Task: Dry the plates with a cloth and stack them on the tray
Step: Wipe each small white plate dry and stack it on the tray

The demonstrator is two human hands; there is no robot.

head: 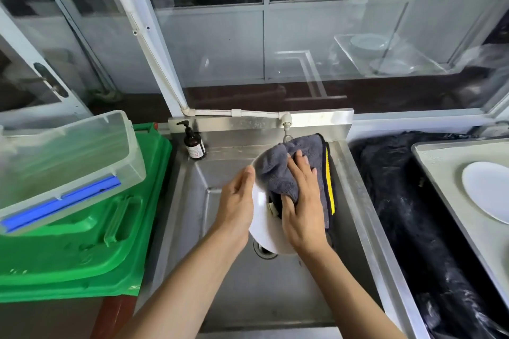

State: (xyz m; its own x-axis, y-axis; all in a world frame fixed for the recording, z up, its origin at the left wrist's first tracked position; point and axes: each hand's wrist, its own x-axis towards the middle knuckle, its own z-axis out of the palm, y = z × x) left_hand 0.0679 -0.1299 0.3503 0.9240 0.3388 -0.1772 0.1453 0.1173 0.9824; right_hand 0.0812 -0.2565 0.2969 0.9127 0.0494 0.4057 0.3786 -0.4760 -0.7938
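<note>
Over the steel sink (234, 278) I hold a white plate (263, 226), tilted with its face to the right. My left hand (238, 201) grips its left edge, fingers behind the plate and hidden. My right hand (303, 201) presses a grey cloth (278, 170) with a yellow stripe against the plate's face, thumb curled round a fold of it. The cloth covers the plate's upper part. At the right edge a metal tray (440, 173) carries another white plate (484, 190).
A brown pump bottle (194, 143) stands at the sink's back left corner, a tap (286, 124) behind the cloth. A clear plastic box (66, 162) rests on a green bin lid (82, 250) on the left. Black plastic sheeting (407, 215) lies between sink and tray.
</note>
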